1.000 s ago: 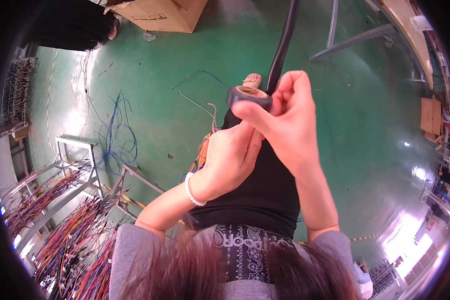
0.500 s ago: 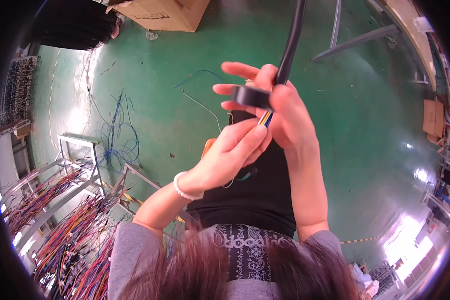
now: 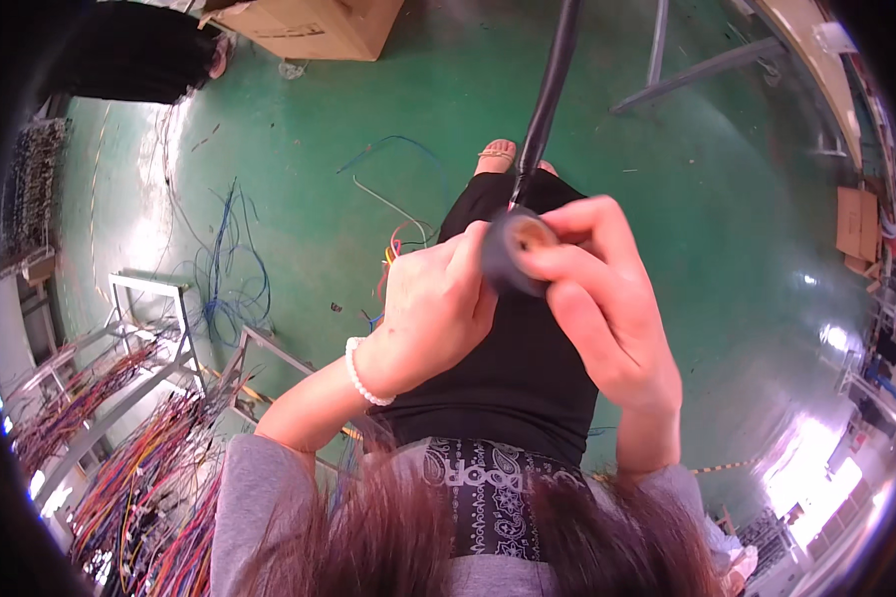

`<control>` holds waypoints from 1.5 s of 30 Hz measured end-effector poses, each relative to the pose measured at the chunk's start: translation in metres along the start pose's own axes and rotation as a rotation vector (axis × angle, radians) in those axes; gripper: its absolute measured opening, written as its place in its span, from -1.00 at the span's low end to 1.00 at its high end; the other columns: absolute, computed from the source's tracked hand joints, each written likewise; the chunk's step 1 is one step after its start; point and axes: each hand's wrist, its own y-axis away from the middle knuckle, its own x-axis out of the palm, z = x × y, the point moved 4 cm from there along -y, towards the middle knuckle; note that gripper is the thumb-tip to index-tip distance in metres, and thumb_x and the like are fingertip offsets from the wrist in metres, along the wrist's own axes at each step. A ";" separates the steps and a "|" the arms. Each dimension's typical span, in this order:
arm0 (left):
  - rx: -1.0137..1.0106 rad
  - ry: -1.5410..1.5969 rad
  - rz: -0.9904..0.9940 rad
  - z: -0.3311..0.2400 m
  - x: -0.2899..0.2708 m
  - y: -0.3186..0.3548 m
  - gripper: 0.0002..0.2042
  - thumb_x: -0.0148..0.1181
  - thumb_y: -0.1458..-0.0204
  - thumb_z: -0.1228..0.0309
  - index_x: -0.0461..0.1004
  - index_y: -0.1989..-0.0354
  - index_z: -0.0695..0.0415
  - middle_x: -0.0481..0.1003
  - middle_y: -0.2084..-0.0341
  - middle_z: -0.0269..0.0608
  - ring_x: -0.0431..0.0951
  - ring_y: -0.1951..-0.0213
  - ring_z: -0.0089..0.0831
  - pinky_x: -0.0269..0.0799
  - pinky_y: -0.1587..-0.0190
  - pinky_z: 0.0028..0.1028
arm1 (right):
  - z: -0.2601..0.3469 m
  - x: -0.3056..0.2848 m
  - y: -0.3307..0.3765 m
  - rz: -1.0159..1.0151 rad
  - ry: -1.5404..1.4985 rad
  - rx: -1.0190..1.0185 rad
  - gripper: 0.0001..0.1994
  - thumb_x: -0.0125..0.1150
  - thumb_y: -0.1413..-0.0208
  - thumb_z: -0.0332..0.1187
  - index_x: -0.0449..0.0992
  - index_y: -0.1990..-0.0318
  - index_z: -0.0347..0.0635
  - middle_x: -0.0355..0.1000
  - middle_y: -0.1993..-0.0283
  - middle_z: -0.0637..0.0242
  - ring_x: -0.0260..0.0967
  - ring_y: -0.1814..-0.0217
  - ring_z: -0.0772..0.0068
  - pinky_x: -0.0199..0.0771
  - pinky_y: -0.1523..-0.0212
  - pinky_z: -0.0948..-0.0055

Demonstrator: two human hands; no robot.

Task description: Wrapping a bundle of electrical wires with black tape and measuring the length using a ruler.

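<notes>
A thick black cable (image 3: 551, 99) comes down from the upper edge to my hands. My left hand (image 3: 428, 310), with a white bead bracelet at its wrist, is closed round the coloured wires (image 3: 392, 253) at the cable's lower end; red and yellow strands poke out past its far left side. In my right hand (image 3: 612, 308) is a roll of black tape (image 3: 500, 261), pinched between thumb and fingers and slightly blurred. The roll sits right beside my left fingers, just below the cable's sheath, and hides part of the wires there.
Bundles of coloured wires (image 3: 149, 468) lie over metal frames (image 3: 149, 282) at the lower left. Loose blue wires (image 3: 231, 269) are on the green floor. A cardboard box (image 3: 319, 28) stands at the top, near a person in dark clothing (image 3: 129, 55). Another metal frame (image 3: 702, 75) is at upper right.
My left hand has turned over, its back now up, and the wire ends point left. My right hand has left the cable's sheath and pinches the tape roll lower down, beside the left fingers.
</notes>
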 end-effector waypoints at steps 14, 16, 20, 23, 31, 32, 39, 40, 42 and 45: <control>-0.527 0.838 0.129 0.003 0.000 0.010 -0.71 -0.11 -0.32 0.28 0.35 0.39 0.22 0.14 0.63 -0.59 0.00 0.61 -0.81 -0.15 0.58 -0.65 | -0.076 0.065 -0.013 -0.069 -1.130 0.266 -0.35 0.20 -0.15 0.03 0.30 -0.13 -0.42 0.25 -0.13 0.13 0.35 -0.01 0.34 0.49 0.14 0.39; -0.498 0.719 0.135 0.013 -0.001 0.011 -0.73 -0.11 -0.31 0.33 0.36 0.39 0.23 0.21 0.66 -0.49 0.09 0.65 -0.69 -0.02 0.60 -0.60 | -0.078 0.049 0.013 -0.198 -0.573 0.353 -0.39 0.21 -0.13 0.07 0.42 0.02 -0.44 0.26 -0.06 0.10 0.31 0.05 0.38 0.40 0.18 0.44; 0.026 0.021 -0.102 -0.002 -0.001 0.013 -0.92 0.15 -0.04 0.52 0.37 0.36 0.22 0.42 0.66 -0.09 0.46 0.62 -0.05 0.36 0.55 -0.22 | -0.004 0.017 0.001 -0.016 0.033 -0.129 -0.72 0.42 0.07 -0.29 0.52 0.25 -0.22 0.26 0.27 0.26 0.29 0.26 0.42 0.31 0.27 0.54; -0.056 0.074 0.046 -0.005 0.003 0.025 -0.93 0.13 -0.07 0.52 0.38 0.40 0.21 0.41 0.68 -0.10 0.46 0.63 -0.08 0.32 0.58 -0.22 | -0.019 0.017 -0.023 -0.073 -0.041 0.272 -0.70 0.33 -0.02 -0.49 0.34 0.13 -0.22 0.23 0.40 0.51 0.18 0.40 0.74 0.18 0.38 0.74; -0.433 0.659 0.132 0.004 0.000 0.040 -0.71 -0.14 -0.30 0.33 0.33 0.43 0.22 0.16 0.70 -0.47 0.08 0.60 -0.68 0.01 0.54 -0.57 | -0.080 0.073 -0.009 -0.246 -1.081 0.417 -0.67 0.23 -0.17 -0.29 0.31 0.05 -0.29 0.27 0.09 0.31 0.36 0.12 0.49 0.51 0.05 0.38; -0.438 0.649 0.131 0.004 -0.003 0.041 -0.72 -0.14 -0.30 0.33 0.33 0.44 0.22 0.16 0.69 -0.49 0.07 0.60 -0.69 0.00 0.54 -0.58 | -0.080 0.072 0.001 -0.267 -0.927 0.371 -0.65 0.19 -0.19 -0.23 0.35 0.03 -0.32 0.27 0.05 0.27 0.35 0.06 0.46 0.48 0.02 0.39; -0.045 0.047 0.022 -0.005 0.003 0.040 -0.93 0.10 -0.08 0.53 0.34 0.33 0.19 0.38 0.67 -0.10 0.44 0.62 -0.08 0.28 0.59 -0.20 | 0.001 0.021 0.009 0.065 0.062 0.023 -0.76 0.12 -0.22 -0.29 0.50 0.12 -0.31 0.31 0.20 0.35 0.22 0.32 0.61 0.26 0.22 0.63; -0.022 0.049 -0.016 -0.005 0.003 0.042 -0.92 0.12 -0.07 0.53 0.34 0.33 0.20 0.36 0.68 -0.11 0.44 0.63 -0.09 0.27 0.60 -0.20 | -0.010 0.028 -0.001 -0.013 -0.088 0.219 -0.72 0.22 -0.17 -0.32 0.41 0.05 -0.28 0.28 0.27 0.44 0.16 0.37 0.68 0.22 0.26 0.70; -0.130 0.153 0.096 -0.003 0.009 0.038 -0.93 0.10 -0.10 0.53 0.34 0.32 0.23 0.39 0.68 -0.09 0.45 0.64 -0.09 0.29 0.60 -0.22 | -0.040 0.026 -0.012 -0.069 -0.172 0.515 -0.62 0.28 -0.11 -0.41 0.29 -0.03 -0.24 0.26 0.28 0.48 0.17 0.36 0.70 0.22 0.27 0.70; -0.159 0.307 0.060 -0.008 0.004 0.036 -0.93 0.04 -0.16 0.51 0.35 0.34 0.23 0.40 0.68 -0.12 0.43 0.67 -0.18 0.29 0.58 -0.29 | -0.074 0.051 -0.010 -0.116 -0.588 0.490 -0.67 0.24 -0.15 -0.35 0.32 0.01 -0.27 0.35 0.07 0.28 0.33 -0.04 0.52 0.42 0.02 0.46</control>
